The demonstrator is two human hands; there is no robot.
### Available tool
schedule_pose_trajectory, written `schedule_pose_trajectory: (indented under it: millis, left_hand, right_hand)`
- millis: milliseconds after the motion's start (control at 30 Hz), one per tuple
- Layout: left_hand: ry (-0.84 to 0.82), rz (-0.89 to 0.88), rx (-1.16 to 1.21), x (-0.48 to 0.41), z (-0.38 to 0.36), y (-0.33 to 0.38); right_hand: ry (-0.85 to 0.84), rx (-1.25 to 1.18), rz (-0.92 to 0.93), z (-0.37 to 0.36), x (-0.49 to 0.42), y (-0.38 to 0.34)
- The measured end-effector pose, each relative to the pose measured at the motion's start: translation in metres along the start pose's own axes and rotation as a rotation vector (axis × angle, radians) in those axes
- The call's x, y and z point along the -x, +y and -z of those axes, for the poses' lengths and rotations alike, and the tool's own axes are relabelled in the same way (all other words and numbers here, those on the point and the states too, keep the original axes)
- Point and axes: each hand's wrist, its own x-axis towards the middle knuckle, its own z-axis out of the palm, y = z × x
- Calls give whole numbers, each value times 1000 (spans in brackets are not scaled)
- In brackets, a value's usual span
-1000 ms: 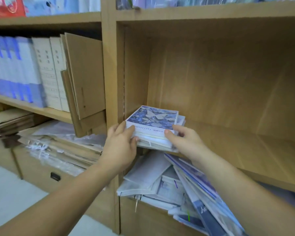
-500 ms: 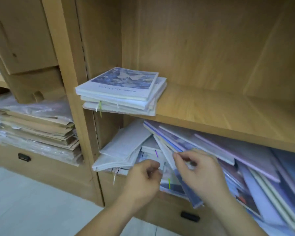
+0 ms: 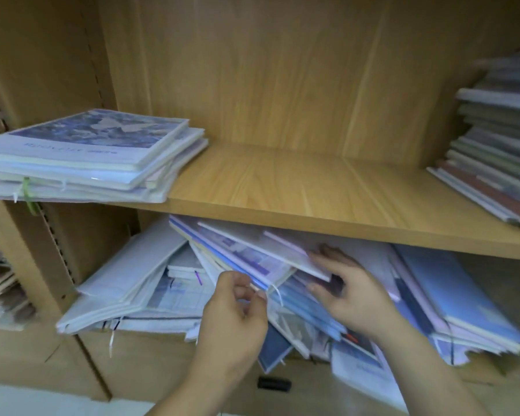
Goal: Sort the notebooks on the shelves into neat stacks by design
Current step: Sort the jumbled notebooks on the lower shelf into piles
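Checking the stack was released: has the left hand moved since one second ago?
Yes. The left hand went down, from the butterfly stack above the shelf board to below it, pinching a notebook.

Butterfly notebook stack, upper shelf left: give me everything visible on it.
The butterfly notebook stack lies flat at the left end of the upper shelf, its front reaching the board's lip: several thin glossy notebooks, edges slightly fanned. Top cover: blue-purple print, white butterfly, pale band with blurred purple lettering. A green ribbon and white ones hang off the front. Neither the left hand, pinching a lower notebook, nor the right hand touches it.
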Motion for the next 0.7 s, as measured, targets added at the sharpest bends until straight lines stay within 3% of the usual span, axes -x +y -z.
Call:
schedule_pose_trajectory:
  millis: [167,300,467,600,700]
  left_hand:
    - [-21,18,-28,11,-2,8]
    - [-25,57,-13,22,-4,11]
    - [-61,24,-34,34,1,14]
    - [-57,-25,-21,40,4,19]
    - [-78,33,77,44,-4,22]
  right_hand:
    - [230,135,31,-1,13,8]
    - [151,258,135,-13,16,4]
    - [240,207,124,-15,9,5]
    - [315,277,243,0,19,-20]
    - [358,206,240,9,40,-45]
